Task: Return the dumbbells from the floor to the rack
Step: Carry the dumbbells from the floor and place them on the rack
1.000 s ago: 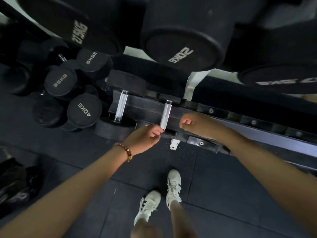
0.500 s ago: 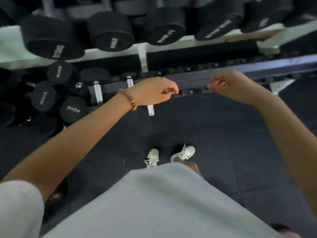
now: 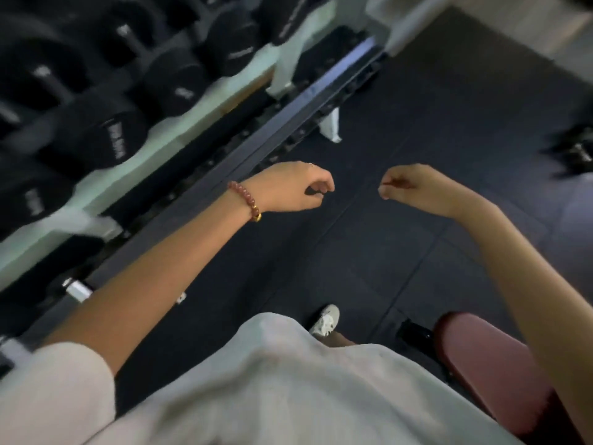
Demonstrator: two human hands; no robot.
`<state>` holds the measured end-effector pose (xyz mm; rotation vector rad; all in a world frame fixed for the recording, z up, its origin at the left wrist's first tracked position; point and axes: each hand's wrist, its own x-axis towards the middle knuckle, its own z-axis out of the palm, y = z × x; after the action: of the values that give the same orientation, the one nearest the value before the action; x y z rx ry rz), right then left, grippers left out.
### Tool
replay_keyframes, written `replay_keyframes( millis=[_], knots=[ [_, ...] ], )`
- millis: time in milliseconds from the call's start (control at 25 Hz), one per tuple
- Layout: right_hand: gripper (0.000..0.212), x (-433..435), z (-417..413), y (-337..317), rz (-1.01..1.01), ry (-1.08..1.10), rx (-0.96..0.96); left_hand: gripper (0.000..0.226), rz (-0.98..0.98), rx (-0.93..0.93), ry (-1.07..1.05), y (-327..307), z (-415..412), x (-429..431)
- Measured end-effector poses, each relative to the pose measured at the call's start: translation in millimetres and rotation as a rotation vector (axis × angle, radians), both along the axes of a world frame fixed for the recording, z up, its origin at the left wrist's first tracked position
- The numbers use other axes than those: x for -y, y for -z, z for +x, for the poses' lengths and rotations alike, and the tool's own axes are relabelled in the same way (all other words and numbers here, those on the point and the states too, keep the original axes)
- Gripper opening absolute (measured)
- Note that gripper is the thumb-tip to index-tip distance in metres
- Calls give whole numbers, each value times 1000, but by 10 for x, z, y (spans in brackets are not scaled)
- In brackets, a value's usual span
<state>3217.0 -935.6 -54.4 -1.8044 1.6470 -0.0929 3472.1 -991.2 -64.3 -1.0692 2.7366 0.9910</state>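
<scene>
While both hands are held in the air over the dark rubber tile floor (image 3: 369,258), neither holds anything.

Left hand (image 3: 295,187): fingers loosely curled toward the thumb, gap visible between them, nothing inside. A red beaded bracelet (image 3: 245,200) sits on the wrist. This hand is just off the front edge of the dark steel dumbbell rack rail (image 3: 288,126), not touching it.

Right hand (image 3: 414,187): fingers loosely curled under, nothing gripped. It lies at 3 o'clock of the left hand, near but apart.

Rack: the rail runs across the view from 7 o'clock to 1 o'clock. Black round-headed rubber dumbbells (image 3: 106,136) sit in the pale cradles above it, at 10 o'clock of the left hand and well apart from its fingers. Their flat printed end faces point toward 5 o'clock; their long axes run back toward 11 o'clock, across the rail. Lettering is too blurred to read.

Floor: one dark dumbbell on the floor (image 3: 574,152) lies at the frame's right edge, between 2 and 3 o'clock of the right hand and well apart from its fingers. Motion blur prevents telling its long axis.

Also noted: pale grey shirt (image 3: 288,387), white shoe (image 3: 325,321) at 6 o'clock, maroon padded bench (image 3: 481,354) at 5 o'clock.
</scene>
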Motion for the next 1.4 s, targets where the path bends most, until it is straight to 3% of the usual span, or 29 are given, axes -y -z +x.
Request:
replay_keyframes(
  millis=[280, 480, 720, 920, 1120, 1240, 1400],
  knots=[
    [14, 109, -1959, -84, -22, 346, 44, 29, 44, -59, 204, -36, -2193, 718],
    [14, 643, -3243, -38, -71, 613, 198, 26, 54, -72, 384, 103, -3589, 1672],
    [12, 1467, -4684, -165, -99, 853, 175, 25, 52, -77, 577, -71, -5408, 2905],
    [15, 1652, -5989, -63, -138, 1021, 136, 23, -30, -53, 789, -141, -6998, 3362],
    [17, 1652, -7574, 175, -118, 1106, 115, 21, 24, -38, 856, 75, -8724, 3579],
    [17, 1675, -8605, 289, -108, 1129, 104, 20, 167, -23, 807, 172, -9779, 3644],
    [17, 1937, -9915, 177, -50, 1105, 57, 19, 219, -35, 781, 81, -11099, 3823]
  ],
)
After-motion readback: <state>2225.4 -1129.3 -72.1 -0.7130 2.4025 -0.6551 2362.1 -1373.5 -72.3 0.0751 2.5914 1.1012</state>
